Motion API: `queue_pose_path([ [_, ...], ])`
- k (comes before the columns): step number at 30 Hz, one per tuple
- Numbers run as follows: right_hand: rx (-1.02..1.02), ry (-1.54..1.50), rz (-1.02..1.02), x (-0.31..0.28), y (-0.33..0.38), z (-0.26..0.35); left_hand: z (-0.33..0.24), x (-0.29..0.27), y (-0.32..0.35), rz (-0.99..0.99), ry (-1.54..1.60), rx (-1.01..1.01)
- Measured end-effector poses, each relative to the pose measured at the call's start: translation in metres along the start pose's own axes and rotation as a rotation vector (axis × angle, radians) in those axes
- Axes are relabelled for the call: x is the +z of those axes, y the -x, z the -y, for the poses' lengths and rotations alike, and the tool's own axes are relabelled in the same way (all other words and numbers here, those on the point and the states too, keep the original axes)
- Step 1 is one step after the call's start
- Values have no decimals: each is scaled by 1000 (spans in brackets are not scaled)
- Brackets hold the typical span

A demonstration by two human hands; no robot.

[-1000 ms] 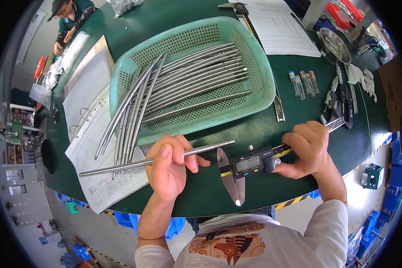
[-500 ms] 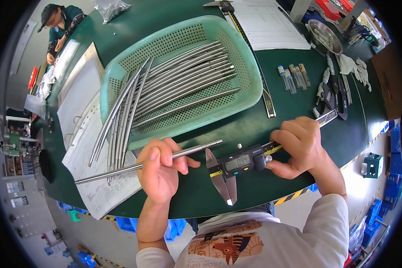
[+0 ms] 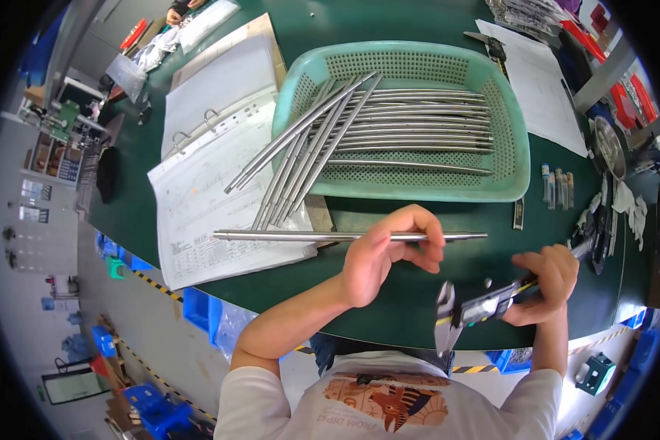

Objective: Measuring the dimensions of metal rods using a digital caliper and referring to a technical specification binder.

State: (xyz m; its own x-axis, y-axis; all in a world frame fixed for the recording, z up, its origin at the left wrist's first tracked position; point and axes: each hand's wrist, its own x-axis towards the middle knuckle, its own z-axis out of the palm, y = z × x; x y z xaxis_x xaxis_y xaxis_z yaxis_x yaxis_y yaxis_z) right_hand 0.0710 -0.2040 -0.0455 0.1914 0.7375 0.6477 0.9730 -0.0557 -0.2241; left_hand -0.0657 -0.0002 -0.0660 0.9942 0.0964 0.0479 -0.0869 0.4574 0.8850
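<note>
At four o'clock from the left grip point(image 3: 372, 262), which pinched a metal rod point(image 3: 293, 236) aligned nine-to-three, the caliper point(image 3: 484, 306) stood apart, clasped in the right grip point(image 3: 548, 284).

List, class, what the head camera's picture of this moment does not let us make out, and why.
All in the head view:
1. Part of the held rod: hidden by the left hand.
2. Reading on the caliper: display tilted and blurred.
3. Stretch of the caliper's beam: covered by the right hand.
4. Fine print on the binder page: too small.
5. Most of the co-worker: cut off by the upper edge.
</note>
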Motion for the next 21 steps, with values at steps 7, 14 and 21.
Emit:
queue_pose_path([
  [7,-82,142,-21,11,-12,13,4,7,2,69,-9,-141],
  [14,-117,179,15,12,-9,10,2,12,3,111,-15,-159],
  [21,-112,163,35,11,-6,7,-1,14,1,90,-32,-138],
])
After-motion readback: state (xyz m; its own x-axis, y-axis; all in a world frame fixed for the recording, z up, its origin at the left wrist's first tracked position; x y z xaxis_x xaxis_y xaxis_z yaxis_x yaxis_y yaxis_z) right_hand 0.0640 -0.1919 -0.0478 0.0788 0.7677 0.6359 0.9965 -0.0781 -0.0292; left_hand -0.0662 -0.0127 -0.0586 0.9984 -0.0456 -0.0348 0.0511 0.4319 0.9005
